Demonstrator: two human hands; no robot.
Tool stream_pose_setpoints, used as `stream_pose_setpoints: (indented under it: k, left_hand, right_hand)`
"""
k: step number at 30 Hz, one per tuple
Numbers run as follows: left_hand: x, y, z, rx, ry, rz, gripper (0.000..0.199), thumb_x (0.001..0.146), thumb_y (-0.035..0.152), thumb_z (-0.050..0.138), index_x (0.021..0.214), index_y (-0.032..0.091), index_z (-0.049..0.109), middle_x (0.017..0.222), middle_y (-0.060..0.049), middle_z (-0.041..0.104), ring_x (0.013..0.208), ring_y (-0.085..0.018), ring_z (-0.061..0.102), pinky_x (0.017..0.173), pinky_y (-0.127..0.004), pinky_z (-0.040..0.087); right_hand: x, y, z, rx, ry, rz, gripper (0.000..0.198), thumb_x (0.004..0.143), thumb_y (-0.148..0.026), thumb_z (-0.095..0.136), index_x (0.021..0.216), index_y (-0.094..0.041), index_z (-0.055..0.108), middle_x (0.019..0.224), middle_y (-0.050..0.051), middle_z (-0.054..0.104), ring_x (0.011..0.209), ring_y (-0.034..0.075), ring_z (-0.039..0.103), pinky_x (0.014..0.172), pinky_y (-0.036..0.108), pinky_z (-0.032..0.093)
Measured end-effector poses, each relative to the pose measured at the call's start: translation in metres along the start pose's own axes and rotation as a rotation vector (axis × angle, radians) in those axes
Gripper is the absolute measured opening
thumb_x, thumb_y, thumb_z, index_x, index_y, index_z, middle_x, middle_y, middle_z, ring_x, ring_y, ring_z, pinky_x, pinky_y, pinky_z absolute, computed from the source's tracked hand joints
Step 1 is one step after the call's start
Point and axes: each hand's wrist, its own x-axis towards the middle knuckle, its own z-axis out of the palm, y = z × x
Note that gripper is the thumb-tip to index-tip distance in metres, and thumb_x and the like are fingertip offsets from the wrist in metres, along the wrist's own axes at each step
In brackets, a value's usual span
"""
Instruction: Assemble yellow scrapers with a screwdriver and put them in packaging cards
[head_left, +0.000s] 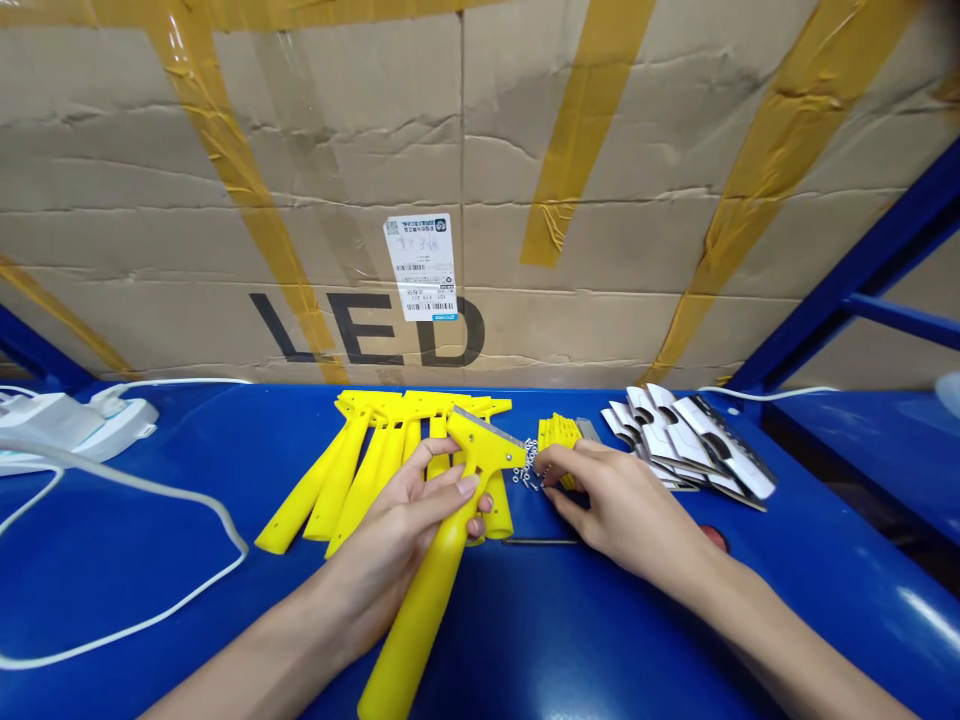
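Note:
In my left hand (431, 505) is a yellow scraper (420, 610), its handle slanting toward me and its head up. A metal blade edge and a screw show in the head. My right hand (604, 490) is at a small pile of screws (527, 465), its fingers curled and fingertips close together; whether a screw is between them is hidden. Beside and partly behind those fingers is a stack of small yellow plates (559, 432). Several more yellow scraper handles (330, 490) lie side by side behind my left hand.
A thin dark rod (540, 542) lies in front of the screws. Black-and-white card sleeves (686, 440) are piled at the right. A white power strip (75, 430) with a looping cable (217, 510) is on the left. A large cardboard box (495, 200) stands behind the blue table (570, 640).

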Motion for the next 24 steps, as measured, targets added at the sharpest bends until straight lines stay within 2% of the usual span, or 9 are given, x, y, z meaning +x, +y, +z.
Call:
stream_pose_setpoints:
  k: [7,12,14,17,21,24]
  left_hand:
    - [-0.002,0.0,-0.001,0.076,-0.008,-0.012,0.038,0.09,0.023,0.071,0.119,0.022,0.045,0.088,-0.002,0.061,0.073,-0.011,0.056,0.076,-0.025,0.047]
    - [-0.003,0.001,0.002,0.071,0.02,-0.024,0.043,0.088,0.022,0.073,0.121,0.023,0.045,0.09,-0.003,0.062,0.074,-0.012,0.057,0.076,-0.025,0.047]
    - [-0.002,0.0,0.003,0.068,0.016,-0.03,0.044,0.088,0.023,0.073,0.121,0.023,0.044,0.088,-0.003,0.063,0.073,-0.012,0.057,0.076,-0.025,0.046]
    - [-0.001,-0.004,0.002,0.057,-0.001,-0.038,0.043,0.087,0.023,0.075,0.118,0.024,0.045,0.088,-0.002,0.064,0.073,-0.012,0.058,0.076,-0.026,0.045]
    - [-0.002,-0.009,-0.001,0.078,-0.03,-0.048,0.043,0.087,0.026,0.075,0.118,0.025,0.045,0.089,-0.003,0.065,0.076,-0.013,0.059,0.078,-0.027,0.044]
    - [-0.003,-0.011,-0.001,0.103,-0.07,-0.055,0.045,0.088,0.026,0.075,0.12,0.024,0.044,0.087,-0.002,0.065,0.076,-0.013,0.058,0.077,-0.027,0.044]
  right_hand:
    - [-0.002,-0.002,-0.004,-0.041,-0.03,0.014,0.022,0.088,-0.014,0.06,0.107,-0.023,0.067,0.087,0.006,0.069,0.077,0.023,0.066,0.067,0.033,0.044]
    - [-0.004,-0.001,-0.007,0.026,-0.029,-0.018,0.024,0.081,-0.007,0.059,0.098,-0.022,0.067,0.078,0.002,0.07,0.067,0.018,0.063,0.063,0.029,0.042]
    - [-0.004,-0.001,-0.01,0.126,0.009,-0.007,0.023,0.076,-0.005,0.06,0.091,-0.021,0.067,0.076,0.0,0.07,0.067,0.016,0.063,0.063,0.028,0.044]
    - [-0.003,-0.003,-0.018,0.417,0.075,0.046,0.019,0.075,-0.005,0.061,0.084,-0.021,0.068,0.075,-0.001,0.071,0.068,0.015,0.065,0.065,0.027,0.05]
    - [0.0,-0.013,-0.024,0.799,0.134,0.089,0.007,0.08,-0.016,0.069,0.086,-0.02,0.07,0.083,0.002,0.074,0.072,0.015,0.069,0.068,0.028,0.057]
    - [0.001,-0.024,-0.021,0.929,0.188,0.055,0.006,0.084,-0.022,0.072,0.09,-0.021,0.07,0.088,0.002,0.075,0.079,0.016,0.071,0.075,0.029,0.058]
